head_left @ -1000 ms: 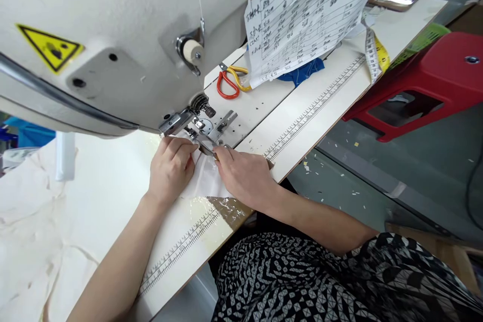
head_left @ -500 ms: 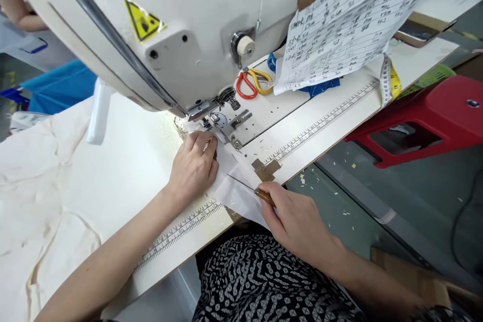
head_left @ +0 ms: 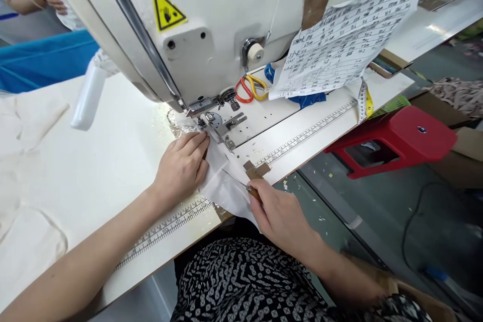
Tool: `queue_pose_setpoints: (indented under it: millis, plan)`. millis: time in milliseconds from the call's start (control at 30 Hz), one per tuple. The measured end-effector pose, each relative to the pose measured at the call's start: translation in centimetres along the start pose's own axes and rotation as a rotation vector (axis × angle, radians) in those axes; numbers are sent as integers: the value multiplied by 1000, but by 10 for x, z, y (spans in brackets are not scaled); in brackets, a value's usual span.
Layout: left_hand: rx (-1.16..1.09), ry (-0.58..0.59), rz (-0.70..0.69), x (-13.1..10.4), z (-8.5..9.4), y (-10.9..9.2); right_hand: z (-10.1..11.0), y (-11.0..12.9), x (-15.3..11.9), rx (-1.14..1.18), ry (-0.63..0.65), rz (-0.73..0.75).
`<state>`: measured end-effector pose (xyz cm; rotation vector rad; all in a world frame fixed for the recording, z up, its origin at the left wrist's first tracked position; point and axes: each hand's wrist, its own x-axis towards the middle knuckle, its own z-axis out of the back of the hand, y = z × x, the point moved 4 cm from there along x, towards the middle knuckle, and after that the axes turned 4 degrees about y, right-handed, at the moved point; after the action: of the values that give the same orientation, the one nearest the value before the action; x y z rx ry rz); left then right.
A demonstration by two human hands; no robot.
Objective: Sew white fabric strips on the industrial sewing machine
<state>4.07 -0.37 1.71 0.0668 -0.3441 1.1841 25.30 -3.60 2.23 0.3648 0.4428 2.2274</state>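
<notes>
My left hand (head_left: 183, 162) lies on the white fabric (head_left: 230, 188) just in front of the presser foot of the sewing machine (head_left: 211, 35). Its fingers are bent and close together on the cloth; the thumb side is partly hidden. In my right hand (head_left: 285, 214) is an awl (head_left: 253, 192) with a wooden handle and a thin metal shaft. The awl's tip points left and touches or hovers over the fabric; I cannot tell which. The cloth runs from the needle area over the table's front edge towards my lap.
Red-and-yellow-handled scissors (head_left: 251, 88) lie behind the needle area. A handwritten sheet (head_left: 347, 35) hangs at the machine's right. A tape measure (head_left: 364, 103) dangles over the edge above a red stool (head_left: 400, 136). Pale cloth pieces (head_left: 26, 221) lie left. Another person's hand (head_left: 51, 0) shows far left.
The camera view has shifted, so more of the machine's right side shows. Both hands keep nearly the same place on the fabric, and the awl is still in my right hand.
</notes>
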Motion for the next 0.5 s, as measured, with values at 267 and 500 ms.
queue_pose_setpoints:
  millis: [267,500]
  plan:
    - [-15,66,33,1,0,-3,0,2,12,-45,55,9]
    - [131,120,36,0,2,-12,2,4,19,-100,33,6]
